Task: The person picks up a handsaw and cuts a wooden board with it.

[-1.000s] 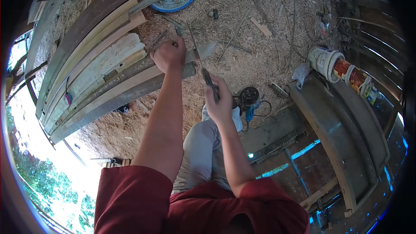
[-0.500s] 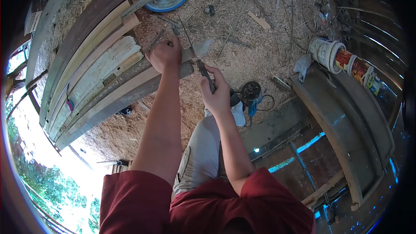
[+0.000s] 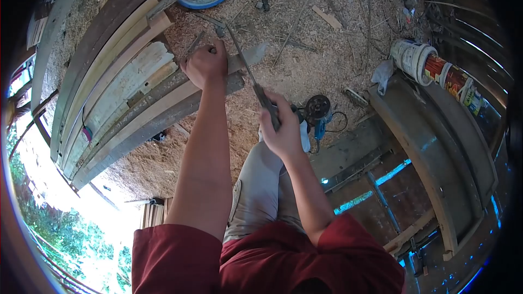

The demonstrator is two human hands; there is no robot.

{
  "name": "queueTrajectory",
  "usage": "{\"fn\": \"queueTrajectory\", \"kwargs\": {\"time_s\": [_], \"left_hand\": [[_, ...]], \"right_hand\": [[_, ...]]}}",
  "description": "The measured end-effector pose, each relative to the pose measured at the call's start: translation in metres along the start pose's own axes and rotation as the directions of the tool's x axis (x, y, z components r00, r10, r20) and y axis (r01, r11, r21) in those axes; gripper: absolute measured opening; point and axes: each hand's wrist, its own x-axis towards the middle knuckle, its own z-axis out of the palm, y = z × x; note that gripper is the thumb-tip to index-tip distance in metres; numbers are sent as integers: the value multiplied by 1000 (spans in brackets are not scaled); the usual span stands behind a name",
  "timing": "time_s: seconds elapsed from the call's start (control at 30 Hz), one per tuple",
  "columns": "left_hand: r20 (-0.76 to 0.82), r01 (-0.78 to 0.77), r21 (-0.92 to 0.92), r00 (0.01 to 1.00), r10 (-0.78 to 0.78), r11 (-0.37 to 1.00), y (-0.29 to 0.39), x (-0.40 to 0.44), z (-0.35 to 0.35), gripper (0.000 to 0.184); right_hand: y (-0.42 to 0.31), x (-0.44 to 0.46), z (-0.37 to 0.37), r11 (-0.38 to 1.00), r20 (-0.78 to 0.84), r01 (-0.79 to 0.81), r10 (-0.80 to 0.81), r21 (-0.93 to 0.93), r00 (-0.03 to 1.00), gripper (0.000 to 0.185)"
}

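Wood shavings (image 3: 348, 43) cover the floor of a dim workshop. Head camera, the only view on my feed: the right hand (image 3: 282, 130) grasps the handle of a long-bladed tool (image 3: 251, 76). From those fingers its narrow blade runs forward and to the left, crosswise over the end of the boards (image 3: 163, 104). The left hand (image 3: 205, 68) is nearer the boards, clenched on top of them just beside the blade; whether it grips anything I cannot tell

The right hand (image 3: 283, 129) partly hides the tool (image 3: 262, 98); the left hand (image 3: 205, 68), a plank (image 3: 178, 97). The top edge crops the basin (image 3: 202, 6).
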Motion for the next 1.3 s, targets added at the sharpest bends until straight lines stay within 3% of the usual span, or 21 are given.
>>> {"fn": "queueTrajectory", "kwargs": {"time_s": [0.1, 0.23, 0.3, 0.33, 0.43, 0.5, 0.63, 0.83, 0.9, 1.0, 1.1, 1.23, 1.3], "left_hand": [[-64, -8, -16, 998, 7, 1000, -3, 1, 9, 59], [-82, -28, 10, 996, 29, 1000, -5, 4, 10, 61], [-102, -34, 3, 994, 34, 999, -4, 4, 14, 62], [-116, -30, -13, 993, 28, 999, -2, 8, 15, 63], [-90, -14, -7, 996, 14, 1000, -6, 2, 12, 63], [-59, -18, 11, 998, 19, 1000, -2, 2, 7, 63], [-10, -9, 3, 1000, 9, 1000, 2, 1, 2, 63], [-23, 9, 25, 1000, -8, 1000, -3, 1, 9, 63], [-32, 3, 35, 999, -2, 999, -1, 2, 9, 63], [-34, -8, 38, 999, 9, 999, -1, 3, 8, 63], [-47, -16, 11, 999, 16, 1000, -1, 1, 7, 63], [-72, -28, 6, 997, 28, 1000, -5, 0, 9, 63], [-98, -33, 10, 995, 34, 999, -3, 2, 10, 63]], "right_hand": [[-2, -27, -22, 999, 0, 29, -29, -21, 1000, 44], [-10, 3, 4, 995, -30, 71, -73, -63, 997, 45], [-12, 27, 17, 997, 1, -71, 71, -23, 997, 46], [-10, 27, 14, 998, -2, -66, 66, -21, 998, 46], [0, -10, -6, 996, -6, -83, 83, 10, 996, 46], [-4, -37, -12, 998, -31, 15, -13, 57, 999, 46], [-18, -38, -8, 995, 45, -94, 95, -21, 994, 46], [-15, -48, -12, 992, -60, -104, 109, 71, 992, 46], [-16, -51, -23, 999, -71, -34, 34, 1, 997, 45], [-20, -37, -21, 995, -19, -56, 55, -85, 998, 45], [-19, 8, 2, 995, -13, -70, 69, -68, 998, 44], [2, -7, -6, 999, -22, -51, 51, -15, 998, 47], [9, -29, -14, 999, -67, 51, -51, -4, 996, 47]]}}
